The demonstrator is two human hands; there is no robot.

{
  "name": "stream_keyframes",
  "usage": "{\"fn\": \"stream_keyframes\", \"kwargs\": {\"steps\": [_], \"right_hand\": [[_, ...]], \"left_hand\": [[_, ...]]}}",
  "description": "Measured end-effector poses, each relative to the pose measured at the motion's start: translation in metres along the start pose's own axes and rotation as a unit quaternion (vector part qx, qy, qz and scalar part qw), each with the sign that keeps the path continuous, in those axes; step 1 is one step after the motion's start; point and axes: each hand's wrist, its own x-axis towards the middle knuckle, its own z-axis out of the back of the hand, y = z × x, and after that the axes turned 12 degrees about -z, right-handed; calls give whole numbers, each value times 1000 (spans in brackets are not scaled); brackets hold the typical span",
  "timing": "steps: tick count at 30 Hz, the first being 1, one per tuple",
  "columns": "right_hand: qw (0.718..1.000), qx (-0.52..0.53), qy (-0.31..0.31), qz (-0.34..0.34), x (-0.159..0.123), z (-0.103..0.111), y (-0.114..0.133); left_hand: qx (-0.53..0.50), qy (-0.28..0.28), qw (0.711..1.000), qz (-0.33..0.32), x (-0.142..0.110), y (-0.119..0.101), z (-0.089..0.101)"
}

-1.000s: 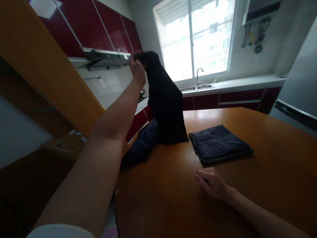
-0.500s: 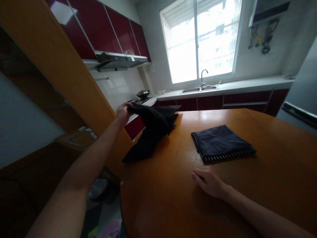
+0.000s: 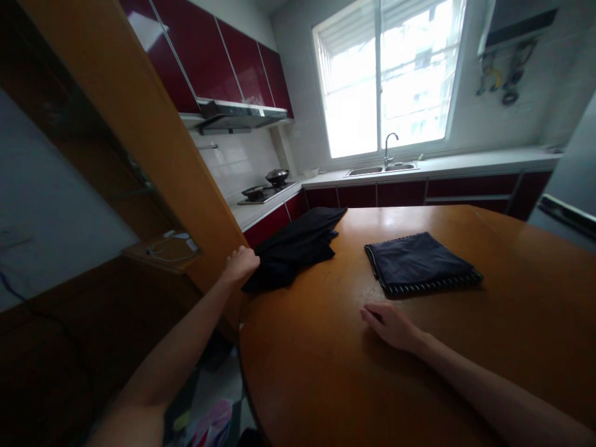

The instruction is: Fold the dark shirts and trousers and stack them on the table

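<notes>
A loose black cloth (image 3: 302, 245) lies crumpled along the left side of the wooden table (image 3: 321, 354), part of it near the far edge. My left hand (image 3: 243, 263) is closed in a fist at the cloth's left edge and grips it there; the fingertips are hidden. My right hand (image 3: 393, 326) rests on the tabletop with its fingers curled in and nothing visible in them. Just beyond it lies a dark folded cloth (image 3: 421, 264) with a black-and-white striped border, flat and apart from both hands.
A wooden post (image 3: 205, 167) and a low shelf (image 3: 162, 254) with a white cable stand left of the table. Behind are a stove (image 3: 267, 194) with pans, a white counter (image 3: 488, 159) and a sink (image 3: 382, 169). A pink item (image 3: 216, 419) is down at the lower left.
My left hand has come down with the black cloth, which was lifted and bunched and now lies lower and more spread on the table. The right hand stays in place on the table.
</notes>
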Motion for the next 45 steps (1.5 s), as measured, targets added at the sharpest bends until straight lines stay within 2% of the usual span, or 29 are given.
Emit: {"fn": "stream_keyframes", "kwargs": {"steps": [2, 4, 7, 9, 11, 13, 15, 17, 19, 21, 24, 27, 30, 32, 35, 37, 41, 43, 45], "right_hand": [[1000, -1, 0, -4, 1, 0, 0], [1000, -2, 0, -5, 1, 0, 0], [1000, -9, -2, -7, 1, 0, 0], [1000, -15, 0, -8, 0, 1, 1], [1000, -27, -6, -8, 0, 4, 0], [998, -41, -48, -6, 4, 10, -2], [989, -62, -134, -12, 10, 19, -9], [968, -105, -227, -37, 18, 31, -19], [941, -169, -280, -84, 24, 42, -32], [924, -225, -275, -142, 26, 48, -43], [911, -281, -225, -203, 25, 48, -48], [904, -308, -200, -219, 25, 47, -44], [910, -294, -185, -226, 30, 52, -44], [918, -269, -159, -244, 36, 58, -49], [917, -256, -141, -271, 41, 62, -57], [913, -268, -156, -265, 42, 60, -61], [915, -269, -174, -245, 40, 53, -63], [924, -234, -181, -242, 37, 52, -64], [939, -174, -181, -235, 33, 51, -64]], "left_hand": [[46, -28, 999, -10, 7, -23, 0], [66, -61, 992, -92, 12, -56, -8], [2, -62, 963, -264, 13, -113, -40], [-41, -32, 951, -305, 14, -142, -69], [-63, -5, 955, -291, 16, -160, -97], [-70, 6, 966, -249, 20, -165, -119], [-71, 4, 977, -200, 26, -162, -133], [-68, 3, 987, -148, 30, -155, -140], [-65, 3, 992, -112, 31, -150, -145], [-66, 4, 992, -104, 27, -151, -148], [-81, 6, 986, -146, 16, -165, -149], [-105, 2, 971, -216, 4, -185, -145], [-130, 2, 947, -292, -6, -202, -135], [-163, -3, 921, -355, -13, -210, -128], [-230, -40, 874, -426, -27, -226, -120], [-264, -63, 852, -447, -36, -244, -118], [-318, -92, 819, -468, -49, -296, -121], [-344, -93, 807, -472, -52, -317, -123], [-361, -83, 795, -481, -55, -328, -122]]}}
